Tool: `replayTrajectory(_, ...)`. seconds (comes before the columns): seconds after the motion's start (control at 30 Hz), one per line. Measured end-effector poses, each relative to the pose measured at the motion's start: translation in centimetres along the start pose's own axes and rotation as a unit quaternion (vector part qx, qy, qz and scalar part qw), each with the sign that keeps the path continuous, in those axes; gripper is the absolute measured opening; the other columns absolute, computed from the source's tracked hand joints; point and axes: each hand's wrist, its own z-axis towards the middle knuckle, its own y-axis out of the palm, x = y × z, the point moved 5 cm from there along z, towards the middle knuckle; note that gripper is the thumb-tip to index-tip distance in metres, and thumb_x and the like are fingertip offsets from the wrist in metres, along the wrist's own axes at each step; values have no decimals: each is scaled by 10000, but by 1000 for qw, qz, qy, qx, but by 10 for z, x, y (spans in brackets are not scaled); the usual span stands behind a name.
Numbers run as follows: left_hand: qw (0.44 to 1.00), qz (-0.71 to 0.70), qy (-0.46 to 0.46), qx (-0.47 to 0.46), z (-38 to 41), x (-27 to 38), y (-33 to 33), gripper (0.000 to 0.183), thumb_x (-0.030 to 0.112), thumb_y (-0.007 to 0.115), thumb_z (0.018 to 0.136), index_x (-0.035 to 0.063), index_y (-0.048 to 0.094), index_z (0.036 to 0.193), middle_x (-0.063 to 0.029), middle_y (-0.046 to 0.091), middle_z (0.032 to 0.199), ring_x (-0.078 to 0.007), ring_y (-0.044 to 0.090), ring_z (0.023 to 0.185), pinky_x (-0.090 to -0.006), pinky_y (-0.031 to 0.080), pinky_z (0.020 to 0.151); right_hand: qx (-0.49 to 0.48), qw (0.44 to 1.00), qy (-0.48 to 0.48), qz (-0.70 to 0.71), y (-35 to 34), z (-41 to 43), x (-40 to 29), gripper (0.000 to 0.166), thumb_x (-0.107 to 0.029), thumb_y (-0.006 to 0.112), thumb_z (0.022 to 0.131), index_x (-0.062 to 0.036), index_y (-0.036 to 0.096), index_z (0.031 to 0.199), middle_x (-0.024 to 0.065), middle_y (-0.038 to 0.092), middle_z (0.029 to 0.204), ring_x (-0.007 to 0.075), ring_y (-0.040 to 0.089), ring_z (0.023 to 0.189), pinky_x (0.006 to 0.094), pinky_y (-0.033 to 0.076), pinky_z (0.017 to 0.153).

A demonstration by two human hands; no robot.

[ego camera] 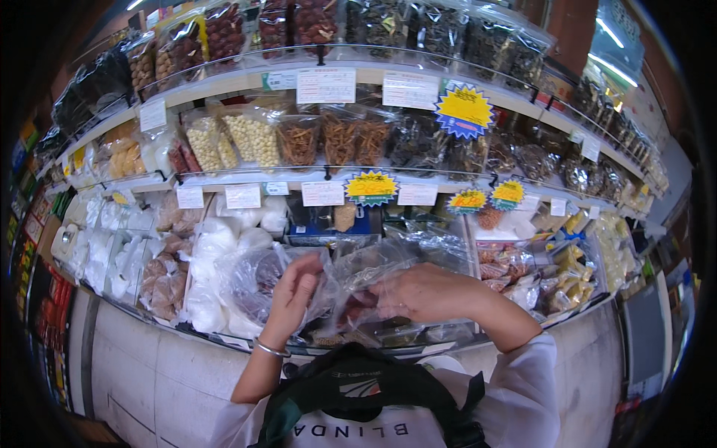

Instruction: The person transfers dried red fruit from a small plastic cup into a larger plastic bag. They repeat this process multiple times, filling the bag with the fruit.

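Observation:
My left hand (296,284), with a metal bangle at the wrist, is up against a crinkled clear plastic bag (246,280). Its fingers are bent at the bag's mouth; whether they pinch the film is unclear. Dark contents show dimly through the plastic. To the right, my right hand (411,292) is blurred and grips a second clear plastic bag (358,274). Dark red dried food (358,308) shows in that bag, beside my right fingertips. Both hands are above the lowest bin of a store shelf.
White filled bags (210,269) lie left of my hands, and brown bags (162,280) further left. A divider separates packs of nuts (504,263) on the right. Above runs a shelf rail (330,171) with price cards (323,194). A dark apron (358,386) covers my chest.

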Motion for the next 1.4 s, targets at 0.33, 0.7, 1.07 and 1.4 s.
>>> replayTrajectory(0.33,917,-192,-328,-121,-81,-75,24,169,105,624,908,2,641,1041,-18,653,878,-96,600,784,-223,480,720,-27,996,-8,-90,28,-16,-4,125,-167,572,826,-105,672,868,86,613,1051,268,588,1001,427,447,793)
replayTrajectory(0.7,887,-166,-414,-118,-80,-108,30,122,33,627,868,2,632,985,-43,649,852,-129,609,743,-238,487,698,124,981,15,-150,60,-20,-15,109,-117,608,717,-65,690,767,108,630,952,267,591,969,491,381,875)
replayTrajectory(1.07,828,-284,-473,-98,-91,-122,33,108,89,587,894,12,622,962,-64,645,913,-171,612,829,-293,492,785,188,970,-29,-153,55,-33,-23,93,-126,622,693,-55,674,725,114,631,908,247,581,962,466,365,909)
replayTrajectory(1.4,874,-233,-406,-131,-54,-108,-14,77,81,620,882,19,620,928,-49,629,821,-152,596,717,-271,496,677,208,964,-65,-154,64,-38,-10,68,-124,633,674,-75,660,713,60,637,782,242,597,782,478,405,827)
